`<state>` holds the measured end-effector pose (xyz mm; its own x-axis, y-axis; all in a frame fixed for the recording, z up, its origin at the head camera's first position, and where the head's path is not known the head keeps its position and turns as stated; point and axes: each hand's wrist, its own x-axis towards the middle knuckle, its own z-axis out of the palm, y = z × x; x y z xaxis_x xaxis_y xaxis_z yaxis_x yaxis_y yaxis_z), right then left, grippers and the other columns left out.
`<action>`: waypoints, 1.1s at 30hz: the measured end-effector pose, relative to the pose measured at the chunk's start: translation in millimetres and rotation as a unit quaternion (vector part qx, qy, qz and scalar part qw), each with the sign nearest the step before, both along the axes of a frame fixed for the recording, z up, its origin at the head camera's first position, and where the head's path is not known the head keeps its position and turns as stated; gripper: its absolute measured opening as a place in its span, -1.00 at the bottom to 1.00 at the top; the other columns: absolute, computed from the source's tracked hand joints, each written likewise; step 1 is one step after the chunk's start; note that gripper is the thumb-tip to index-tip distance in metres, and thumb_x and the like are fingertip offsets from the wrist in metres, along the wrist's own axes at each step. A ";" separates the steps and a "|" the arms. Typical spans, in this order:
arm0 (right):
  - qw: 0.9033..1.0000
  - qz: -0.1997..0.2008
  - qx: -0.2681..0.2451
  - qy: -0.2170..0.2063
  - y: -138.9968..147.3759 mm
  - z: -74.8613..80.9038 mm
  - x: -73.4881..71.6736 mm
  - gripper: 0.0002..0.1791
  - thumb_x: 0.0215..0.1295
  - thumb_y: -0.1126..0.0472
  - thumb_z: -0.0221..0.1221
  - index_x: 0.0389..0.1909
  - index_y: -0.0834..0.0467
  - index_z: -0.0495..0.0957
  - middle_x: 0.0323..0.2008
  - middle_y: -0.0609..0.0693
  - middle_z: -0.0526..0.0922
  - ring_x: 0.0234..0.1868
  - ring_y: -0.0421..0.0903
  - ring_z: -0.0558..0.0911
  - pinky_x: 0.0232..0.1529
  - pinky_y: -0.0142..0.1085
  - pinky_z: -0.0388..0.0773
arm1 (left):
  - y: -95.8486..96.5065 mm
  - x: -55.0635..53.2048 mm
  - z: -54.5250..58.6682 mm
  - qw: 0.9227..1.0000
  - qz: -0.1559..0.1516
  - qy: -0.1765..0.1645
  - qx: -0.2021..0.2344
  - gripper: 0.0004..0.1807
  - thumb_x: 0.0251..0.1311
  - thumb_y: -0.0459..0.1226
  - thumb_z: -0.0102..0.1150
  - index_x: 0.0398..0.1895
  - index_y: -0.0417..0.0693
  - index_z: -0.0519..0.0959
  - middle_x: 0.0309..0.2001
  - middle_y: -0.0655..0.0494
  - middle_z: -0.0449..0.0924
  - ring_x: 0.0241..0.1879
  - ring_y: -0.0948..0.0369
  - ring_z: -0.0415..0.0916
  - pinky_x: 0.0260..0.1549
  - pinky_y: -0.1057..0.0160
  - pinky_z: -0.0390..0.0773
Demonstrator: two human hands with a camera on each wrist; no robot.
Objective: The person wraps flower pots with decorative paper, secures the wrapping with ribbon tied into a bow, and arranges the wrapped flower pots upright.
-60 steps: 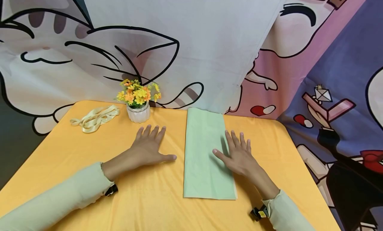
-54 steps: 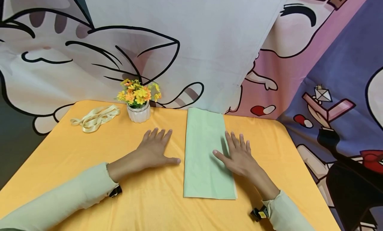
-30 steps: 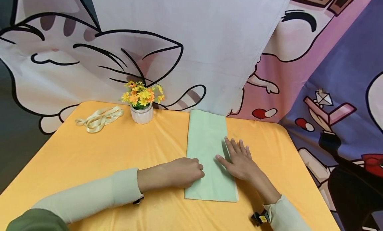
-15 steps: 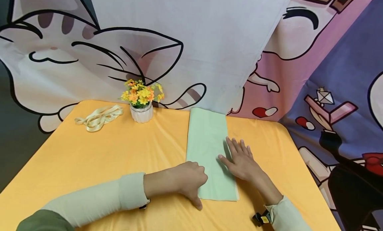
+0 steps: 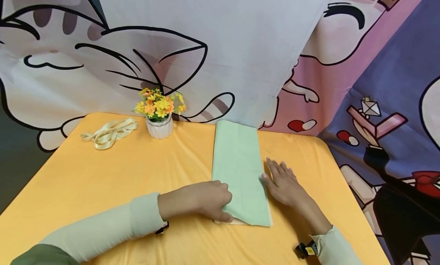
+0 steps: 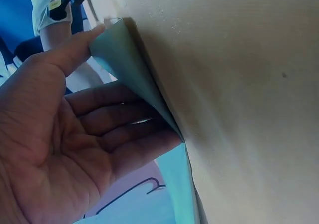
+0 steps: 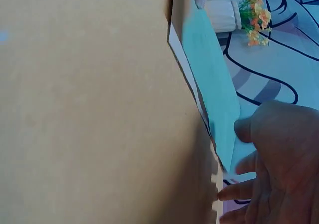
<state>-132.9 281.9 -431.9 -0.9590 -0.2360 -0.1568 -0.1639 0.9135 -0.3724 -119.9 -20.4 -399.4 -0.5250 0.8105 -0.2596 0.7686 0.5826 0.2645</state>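
"Yellow worktop (image 5: pixel 120 173); what's on it?"

"Folded green cloth (image 5: pixel 238 162). My left hand (image 5: pixel 213 198) grips its near-left corner; my right hand (image 5: pixel 283 185) (relaxed, fingers extended) is by its right edge."

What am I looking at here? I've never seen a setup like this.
No machine here: a person works bare-handed. The wide pictures come from a head-worn camera, the two close ones from wrist cameras. The yellow-covered table bears a pale green sheet, a loose ribbon and potted flowers. The left hand holds the sheet's near left corner raised, showing a paler layer beneath. The right hand, beside the right edge, holds nothing; whether its thumb touches the sheet is unclear.
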 end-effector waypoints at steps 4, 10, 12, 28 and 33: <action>1.000 0.011 0.010 0.009 7.3 2.0 4.5 -0.30 0.89 -0.04 -0.08 0.77 0.31 0.19 0.77 0.44 0.13 0.78 0.60 -0.01 0.72 0.54 -0.11 | -3.4 -0.9 0.0 0.999 -0.007 -0.019 0.040 -0.42 0.55 -0.04 0.20 -0.71 0.14 0.25 -0.66 0.32 0.14 -0.53 0.30 0.14 -0.43 0.37 0.27; 0.999 0.047 0.012 0.018 14.9 6.2 12.6 -0.30 0.85 -0.05 0.03 0.75 0.28 0.26 0.78 0.38 0.17 0.79 0.55 0.03 0.74 0.49 -0.02 | -8.0 1.5 0.5 0.995 0.001 -0.059 0.080 -0.43 0.42 -0.22 0.02 -0.77 0.19 0.04 -0.70 0.39 -0.10 -0.58 0.37 -0.16 -0.54 0.40 -0.03; 0.998 0.061 0.011 0.023 17.1 7.8 14.7 -0.29 0.84 -0.06 0.06 0.75 0.26 0.27 0.78 0.36 0.19 0.79 0.53 0.06 0.74 0.47 0.02 | -9.5 1.4 0.3 0.994 0.002 -0.067 0.085 -0.45 0.38 -0.25 0.01 -0.77 0.19 0.03 -0.70 0.39 -0.11 -0.57 0.37 -0.19 -0.53 0.40 -0.04; 0.996 0.083 0.002 0.034 20.8 2.9 20.5 -0.30 0.81 -0.11 0.10 0.71 0.23 0.36 0.77 0.26 0.28 0.80 0.46 0.12 0.71 0.47 0.13 | -13.9 -9.3 -4.2 0.991 0.035 -0.084 0.095 -0.85 0.31 -0.32 0.16 -0.41 0.07 0.46 -0.63 0.35 0.11 -0.61 0.37 0.05 -0.57 0.40 0.18; 0.996 0.085 -0.015 0.019 16.2 -1.9 19.9 -0.18 0.76 -0.25 0.12 0.76 0.16 0.29 0.81 0.17 0.21 0.84 0.40 0.04 0.74 0.45 0.10 | -16.4 -8.3 -8.5 0.988 0.040 -0.079 0.128 -0.60 0.19 -0.36 0.17 -0.63 0.17 0.20 -0.65 0.38 -0.01 -0.59 0.39 -0.08 -0.59 0.42 0.04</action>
